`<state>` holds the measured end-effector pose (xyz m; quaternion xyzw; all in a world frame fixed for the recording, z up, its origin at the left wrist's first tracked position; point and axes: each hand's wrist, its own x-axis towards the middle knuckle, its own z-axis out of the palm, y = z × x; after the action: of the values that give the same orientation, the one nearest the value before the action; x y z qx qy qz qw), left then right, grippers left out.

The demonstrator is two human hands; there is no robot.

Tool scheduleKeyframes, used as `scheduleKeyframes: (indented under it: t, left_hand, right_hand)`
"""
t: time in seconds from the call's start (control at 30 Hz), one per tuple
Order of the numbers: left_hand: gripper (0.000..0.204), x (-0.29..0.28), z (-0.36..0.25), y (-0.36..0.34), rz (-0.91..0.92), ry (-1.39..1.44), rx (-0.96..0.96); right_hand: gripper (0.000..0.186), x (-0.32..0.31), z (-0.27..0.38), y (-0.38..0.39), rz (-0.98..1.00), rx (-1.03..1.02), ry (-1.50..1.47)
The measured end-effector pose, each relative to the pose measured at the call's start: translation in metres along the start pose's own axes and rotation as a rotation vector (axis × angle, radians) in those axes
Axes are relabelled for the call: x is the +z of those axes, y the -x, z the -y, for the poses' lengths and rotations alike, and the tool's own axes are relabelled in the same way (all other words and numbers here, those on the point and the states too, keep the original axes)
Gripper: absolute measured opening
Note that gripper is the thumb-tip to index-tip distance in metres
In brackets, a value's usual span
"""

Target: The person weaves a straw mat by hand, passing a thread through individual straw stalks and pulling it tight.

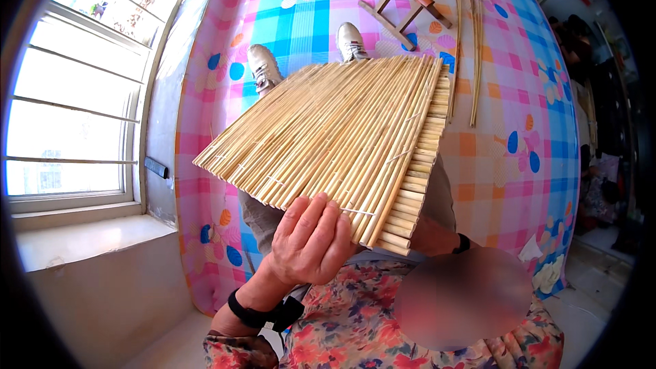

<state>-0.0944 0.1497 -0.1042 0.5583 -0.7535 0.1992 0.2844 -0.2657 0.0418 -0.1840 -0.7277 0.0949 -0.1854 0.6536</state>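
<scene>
A straw-coloured mat of thin reeds point(321, 137) lies over my lap, its reeds running side by side away from me. Short stitches of white thread show near its edges. Along the right side, a lower layer of thicker cut reed ends point(404, 208) sticks out from beneath, set crosswise to the top ones. My left hand point(311, 238) is closed on the mat's near edge, fingers on top and the thumb out of sight. The right forearm point(437, 236) goes under the mat's near right corner, which hides my right hand and its fingers.
Loose reeds point(475, 61) lie on the checked, flower-printed floor covering point(506, 184). Beyond the mat stands a wooden stool point(403, 0) with red woven strips. My shoes point(265, 67) rest past the mat's far edge. A barred window point(75, 102) is at left; dark clutter fills the right.
</scene>
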Motion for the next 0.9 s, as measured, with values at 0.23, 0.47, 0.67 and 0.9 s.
scheduleKeyframes:
  t: [0.23,0.47,0.67,0.9]
  left_hand:
    - [0.012,-0.005,0.001,-0.006,0.034,0.013,0.023]
    - [0.016,-0.001,0.000,-0.003,0.050,0.068,0.036]
    - [0.013,0.001,0.005,-0.004,0.035,0.098,0.136]
    - [0.012,0.004,0.003,-0.012,0.039,0.040,0.186]
  right_hand:
    - [0.047,0.002,-0.010,0.000,0.029,0.008,-0.015]
    - [0.055,-0.010,-0.012,0.009,0.086,-0.063,0.384]
    - [0.053,-0.010,-0.007,0.007,0.048,-0.011,0.234]
    - [0.051,-0.018,-0.004,0.012,-0.071,0.013,0.099]
